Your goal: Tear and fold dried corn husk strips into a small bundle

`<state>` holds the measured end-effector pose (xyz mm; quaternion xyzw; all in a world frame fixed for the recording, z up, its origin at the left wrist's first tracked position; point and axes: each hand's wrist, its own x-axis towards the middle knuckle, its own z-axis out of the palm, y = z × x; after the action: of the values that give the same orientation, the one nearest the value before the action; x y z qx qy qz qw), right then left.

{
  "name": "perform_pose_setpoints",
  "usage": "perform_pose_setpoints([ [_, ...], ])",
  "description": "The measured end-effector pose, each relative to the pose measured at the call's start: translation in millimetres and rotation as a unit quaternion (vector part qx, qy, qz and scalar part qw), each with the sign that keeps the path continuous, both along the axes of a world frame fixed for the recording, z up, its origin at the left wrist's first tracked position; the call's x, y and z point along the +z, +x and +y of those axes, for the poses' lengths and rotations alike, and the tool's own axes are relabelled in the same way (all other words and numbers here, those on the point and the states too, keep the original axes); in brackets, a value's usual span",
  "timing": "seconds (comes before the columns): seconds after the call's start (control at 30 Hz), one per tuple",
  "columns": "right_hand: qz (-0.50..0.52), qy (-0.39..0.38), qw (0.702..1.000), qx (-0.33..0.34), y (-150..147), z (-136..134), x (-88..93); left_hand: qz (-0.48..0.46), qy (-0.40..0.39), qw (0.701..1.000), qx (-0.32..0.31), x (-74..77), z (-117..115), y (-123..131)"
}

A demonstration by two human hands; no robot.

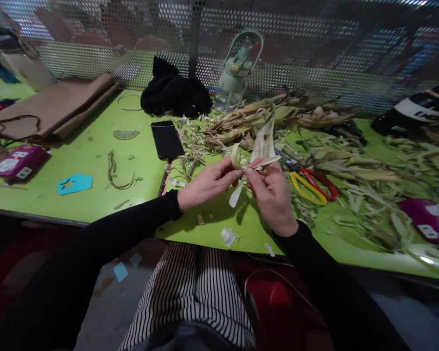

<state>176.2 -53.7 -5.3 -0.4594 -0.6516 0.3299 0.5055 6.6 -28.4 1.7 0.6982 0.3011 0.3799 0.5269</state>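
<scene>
My left hand (212, 181) and my right hand (272, 194) meet over the front of the green table, fingertips pinched close together. Between them are pale strips of dried corn husk (235, 195), some curling up and one hanging down below the fingers. A wider husk piece (264, 140) rises behind my right fingers; whether it is part of the held strips I cannot tell. Scissors (310, 186) with red and yellow handles lie just right of my right hand. A black phone (167, 140) rests beyond my left hand.
Husk piles (296, 112) and scraps spread across the middle and right of the table (131, 195). A green water bottle (235, 73) and black cloth (175, 90) stand by the perforated metal screen (131, 29). Brown paper (54, 107), a purple packet (18, 162) and a blue card (75, 184) lie left.
</scene>
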Motion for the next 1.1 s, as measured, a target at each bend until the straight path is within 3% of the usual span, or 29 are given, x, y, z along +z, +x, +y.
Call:
perform_pose_setpoints([
  [0.23,0.011,-0.045,0.998,0.032,-0.9,1.7,0.0,0.012,-0.064,0.997,-0.046,-6.7,3.5,-0.6],
  [0.57,0.005,-0.069,0.997,0.021,-3.9,-9.7,8.5,0.044,-0.018,0.999,-0.018,-0.1,-4.5,-1.0],
  [0.9,0.023,-0.056,0.998,0.006,4.3,-0.5,2.5,0.078,-0.028,0.995,-0.048,3.0,3.0,-4.4],
  [1.1,0.015,-0.069,0.997,0.036,3.1,0.7,3.4,0.061,-0.034,0.998,0.008,4.1,3.0,-1.9],
])
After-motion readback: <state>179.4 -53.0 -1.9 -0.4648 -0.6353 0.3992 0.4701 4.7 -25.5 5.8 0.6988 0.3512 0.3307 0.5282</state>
